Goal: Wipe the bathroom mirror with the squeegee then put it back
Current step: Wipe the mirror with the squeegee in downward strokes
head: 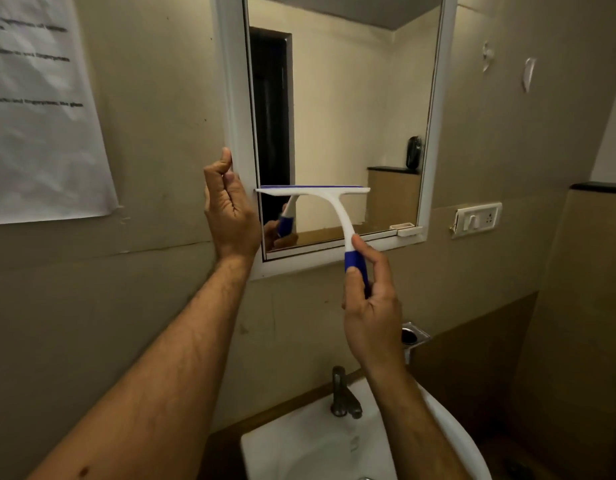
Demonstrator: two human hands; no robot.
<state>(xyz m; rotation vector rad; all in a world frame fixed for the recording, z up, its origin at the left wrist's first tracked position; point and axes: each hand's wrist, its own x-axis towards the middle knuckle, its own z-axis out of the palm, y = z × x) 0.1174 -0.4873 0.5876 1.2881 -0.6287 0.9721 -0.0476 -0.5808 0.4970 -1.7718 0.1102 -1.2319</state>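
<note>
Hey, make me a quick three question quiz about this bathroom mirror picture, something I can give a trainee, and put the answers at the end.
1. True or false: the squeegee blade lies level against the lower part of the mirror glass.
2. Which hand grips the squeegee's blue handle?
A. left hand
B. right hand
C. both hands
3. Fill in the blank: the left hand rests against the mirror's white ____.

Key
1. True. The blade sits level on the glass, low down and toward its left side.
2. B. The right hand grips the handle, above the sink.
3. Frame. The hand touches its left edge and holds nothing.
</note>
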